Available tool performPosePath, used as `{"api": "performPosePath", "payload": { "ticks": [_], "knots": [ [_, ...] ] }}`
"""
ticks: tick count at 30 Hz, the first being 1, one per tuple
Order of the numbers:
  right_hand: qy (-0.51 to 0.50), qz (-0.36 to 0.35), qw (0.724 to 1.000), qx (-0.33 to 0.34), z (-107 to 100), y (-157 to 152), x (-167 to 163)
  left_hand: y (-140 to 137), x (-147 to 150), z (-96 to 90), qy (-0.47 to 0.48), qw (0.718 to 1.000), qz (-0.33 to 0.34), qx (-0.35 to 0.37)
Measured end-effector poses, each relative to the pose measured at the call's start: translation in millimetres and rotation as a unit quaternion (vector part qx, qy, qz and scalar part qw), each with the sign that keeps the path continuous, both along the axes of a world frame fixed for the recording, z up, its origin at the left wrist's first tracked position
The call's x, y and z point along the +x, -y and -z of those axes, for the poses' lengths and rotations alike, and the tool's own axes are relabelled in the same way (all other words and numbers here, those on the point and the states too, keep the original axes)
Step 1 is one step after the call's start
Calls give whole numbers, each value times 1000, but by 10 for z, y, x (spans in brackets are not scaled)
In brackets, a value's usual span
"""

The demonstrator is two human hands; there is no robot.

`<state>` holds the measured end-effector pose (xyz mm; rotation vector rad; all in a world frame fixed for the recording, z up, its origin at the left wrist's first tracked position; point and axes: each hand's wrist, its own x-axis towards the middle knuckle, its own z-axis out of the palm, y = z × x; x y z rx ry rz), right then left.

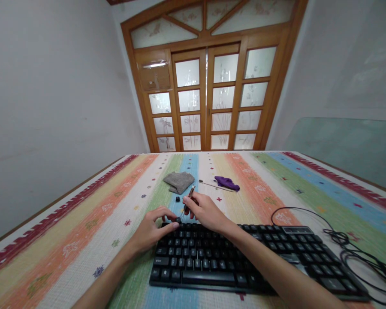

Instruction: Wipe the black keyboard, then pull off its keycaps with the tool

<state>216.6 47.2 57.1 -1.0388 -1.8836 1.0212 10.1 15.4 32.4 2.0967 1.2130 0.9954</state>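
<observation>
A black keyboard [209, 277] lies on the striped cloth in front of me. My left hand [152, 229] is at its upper left corner, thumb and forefinger closed around a small black key [178, 219]. In my right hand [204, 210] is a slim dark-handled tool [189, 198], held like a pen and slanting down. Its thin end points at the key between my left fingers; whether it touches cannot be made out. A loose black keycap [177, 199] rests on the cloth just beyond the hands. My right forearm hides part of the keyboard.
Behind the hands lie a folded grey cloth [179, 182], a purple cloth [227, 183] and a thin stick-like item [217, 186]. The coiled black cable [341, 238] spreads at the right. Striped cloth [116, 214] covers the table; wooden glazed doors [207, 98] stand beyond it.
</observation>
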Motion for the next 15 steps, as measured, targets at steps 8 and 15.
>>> {"api": "performPosePath", "payload": {
  "ticks": [8, 15],
  "knots": [
    [-17, 16, 1000, 13, -5, -78, 66, -131, -68, -46, -1, 992, -64, 108],
    [-48, 11, 999, -2, -45, -150, 142, -457, -24, 17, -76, 969, -67, 225]
  ]
}}
